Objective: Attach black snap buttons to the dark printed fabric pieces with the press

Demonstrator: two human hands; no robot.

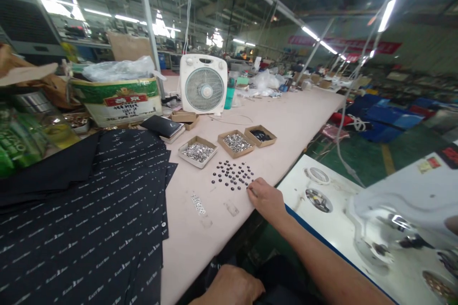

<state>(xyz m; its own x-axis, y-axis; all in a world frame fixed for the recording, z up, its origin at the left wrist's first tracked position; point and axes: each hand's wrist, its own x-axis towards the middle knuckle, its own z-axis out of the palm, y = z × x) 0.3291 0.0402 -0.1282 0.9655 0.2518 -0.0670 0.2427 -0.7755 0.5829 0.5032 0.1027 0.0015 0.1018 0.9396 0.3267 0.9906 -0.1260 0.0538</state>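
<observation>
Small black round snap caps (233,175) lie scattered on the table. At their near right edge my right hand (266,200) is closed in a pinch, with a dark cap at its fingertips. My left hand (229,286) is low at the bottom of the view, below the table edge, its fingers curled. Dark cloth (214,265) with faint white marks shows beside it; the fingertips are partly hidden. Black fabric panels (107,219) with white print are spread over the left of the table. A strip of small silvery pieces (198,204) lies nearer me.
Open cardboard trays hold silvery metal parts (197,151), more metal parts (236,143) and black pieces (261,135). Behind stand a white box fan (204,85), a teal bottle (230,93) and a printed carton (121,100). A white machine (393,209) adjoins on the right.
</observation>
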